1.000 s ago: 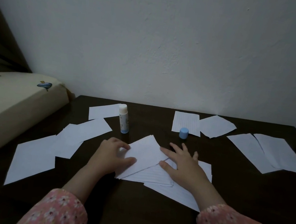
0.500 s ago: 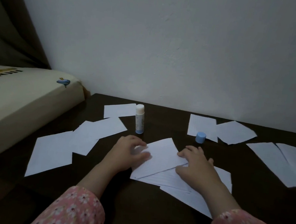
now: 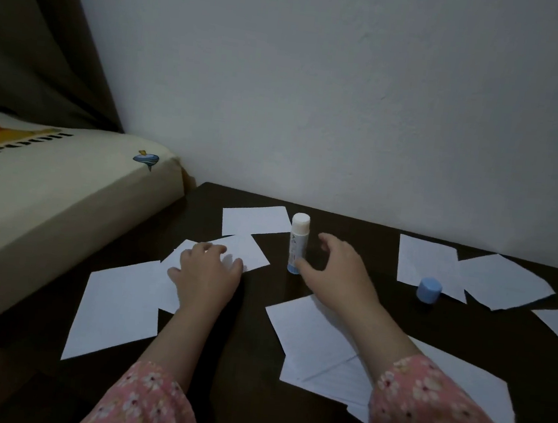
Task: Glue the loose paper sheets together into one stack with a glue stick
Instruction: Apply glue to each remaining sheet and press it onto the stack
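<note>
An uncapped glue stick (image 3: 297, 244) stands upright on the dark table (image 3: 253, 312). My right hand (image 3: 337, 269) is spread around it, thumb near its base, fingers apart from it. My left hand (image 3: 208, 269) rests flat on a loose white sheet (image 3: 235, 251) to the left. A stack of several overlapped sheets (image 3: 312, 342) lies under my right forearm. The blue cap (image 3: 429, 290) stands to the right.
More loose sheets lie at the left (image 3: 115, 311), behind the glue stick (image 3: 256, 221) and at the right (image 3: 501, 281). A cream mattress (image 3: 48, 194) borders the table on the left. The wall (image 3: 351, 98) rises behind it.
Both hands left the stack. My left hand moved left onto a loose sheet, and my right hand reached forward to the glue stick. The view turned left.
</note>
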Demonstrator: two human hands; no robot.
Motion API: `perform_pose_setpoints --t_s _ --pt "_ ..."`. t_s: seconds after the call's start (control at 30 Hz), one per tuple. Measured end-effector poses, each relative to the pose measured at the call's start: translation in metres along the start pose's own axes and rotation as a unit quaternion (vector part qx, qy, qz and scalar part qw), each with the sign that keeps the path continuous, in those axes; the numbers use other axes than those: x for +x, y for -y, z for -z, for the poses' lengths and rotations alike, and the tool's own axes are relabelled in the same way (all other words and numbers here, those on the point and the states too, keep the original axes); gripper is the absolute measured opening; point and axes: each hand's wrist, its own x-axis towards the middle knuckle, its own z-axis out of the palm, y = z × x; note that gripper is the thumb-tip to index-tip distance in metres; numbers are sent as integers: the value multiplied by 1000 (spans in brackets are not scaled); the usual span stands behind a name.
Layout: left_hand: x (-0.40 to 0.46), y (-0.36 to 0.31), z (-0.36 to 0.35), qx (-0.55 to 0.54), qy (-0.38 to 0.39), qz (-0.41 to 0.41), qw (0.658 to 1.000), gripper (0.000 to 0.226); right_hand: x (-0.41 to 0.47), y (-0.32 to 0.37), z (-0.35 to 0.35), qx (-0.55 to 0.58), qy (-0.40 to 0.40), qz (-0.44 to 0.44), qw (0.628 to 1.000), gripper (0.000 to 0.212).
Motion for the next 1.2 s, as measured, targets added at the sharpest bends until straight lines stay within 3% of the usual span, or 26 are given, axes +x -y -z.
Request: perform_pose_setpoints --t_s 0.13,0.23,0.5,0.73,0.93,1.03,1.2 --pt "14 9 -13 78 53 35 995 69 12 -14 -27 137 -14 -4 990 67" --pt "21 12 -19 97 85 37 991 73 18 -19 -39 210 -23 -10 977 65" --pt "21 5 -15 116 94 1 989 58 13 -31 -47 208 -71 -17 975 51" --pt "12 -1 1 52 50 -3 997 39 -10 -43 -41 235 -122 -33 964 47" --pt "-13 -39 11 35 17 -98 994 42 -24 -51 -26 247 -145 -44 957 50" --pt "-31 -59 4 33 39 -151 987 48 -26 -57 -10 258 -168 -39 951 50" --pt "-44 -77 -7 60 108 -168 978 53 -34 -79 16 252 -209 -43 944 49"
